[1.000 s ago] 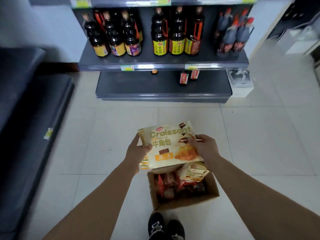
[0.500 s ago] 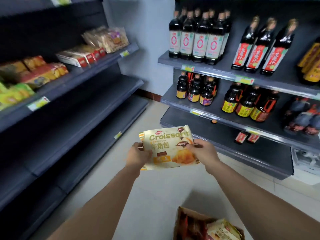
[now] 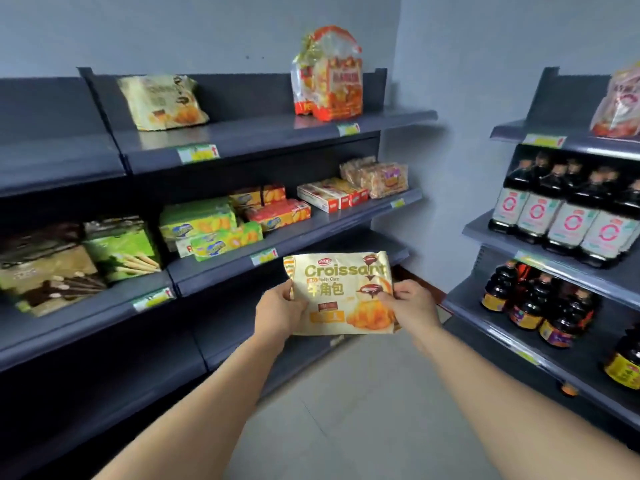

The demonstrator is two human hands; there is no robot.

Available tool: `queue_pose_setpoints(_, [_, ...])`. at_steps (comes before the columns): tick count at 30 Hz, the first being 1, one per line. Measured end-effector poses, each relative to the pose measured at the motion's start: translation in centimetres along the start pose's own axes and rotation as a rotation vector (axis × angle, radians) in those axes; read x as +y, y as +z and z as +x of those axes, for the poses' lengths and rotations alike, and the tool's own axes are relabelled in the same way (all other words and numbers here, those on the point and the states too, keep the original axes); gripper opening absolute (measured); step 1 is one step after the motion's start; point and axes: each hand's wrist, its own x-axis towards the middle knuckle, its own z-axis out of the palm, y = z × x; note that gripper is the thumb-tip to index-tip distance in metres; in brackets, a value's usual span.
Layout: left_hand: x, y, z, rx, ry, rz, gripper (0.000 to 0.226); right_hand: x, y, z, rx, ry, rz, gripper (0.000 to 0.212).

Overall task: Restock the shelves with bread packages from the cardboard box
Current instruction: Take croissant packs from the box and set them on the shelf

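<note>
I hold a cream-and-yellow croissant package point(image 3: 341, 292) in front of me at mid-height, its printed face toward me. My left hand point(image 3: 278, 311) grips its left edge and my right hand point(image 3: 410, 301) grips its right edge. On the top shelf point(image 3: 270, 131) of the dark rack ahead, a matching croissant package point(image 3: 162, 102) leans against the back panel at the left. An orange bread bag point(image 3: 329, 76) stands further right on that shelf. The cardboard box is out of view.
The middle shelf point(image 3: 332, 221) holds green, red and white biscuit packs; wafer-stick boxes point(image 3: 86, 261) sit at the left. A second rack on the right carries dark sauce bottles point(image 3: 564, 209). Grey floor point(image 3: 363, 410) runs between the racks to a blue-grey wall.
My view has swung up and left from the box on the floor to the snack rack. Both hands have kept the croissant package and raised it; the box has dropped out of sight.
</note>
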Motion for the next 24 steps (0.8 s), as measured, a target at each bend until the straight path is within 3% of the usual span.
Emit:
queue_pose_setpoints(8, [1.5, -12.4, 7.5, 0.162, 0.036, -0.066, 0.014, -11.6, 10.2, 3.6, -0.042, -0.182, 0.042, 0.008])
queue_pose_setpoints(12, [2.3, -17.0, 10.3, 0.253, 0.058, -0.054, 0.049, -16.0, 14.2, 5.3, -0.08, -0.245, 0.064, 0.012])
queue_pose_setpoints(18, [4.7, -22.3, 15.4, 0.394, 0.111, -0.113, 0.013, -22.4, 19.1, 9.4, -0.122, -0.376, 0.075, 0.004])
queue_pose_setpoints(24, [8.7, -25.9, 21.1, 0.48, 0.157, -0.161, 0.019, -29.3, 22.4, 15.7, -0.121, -0.493, 0.105, 0.033])
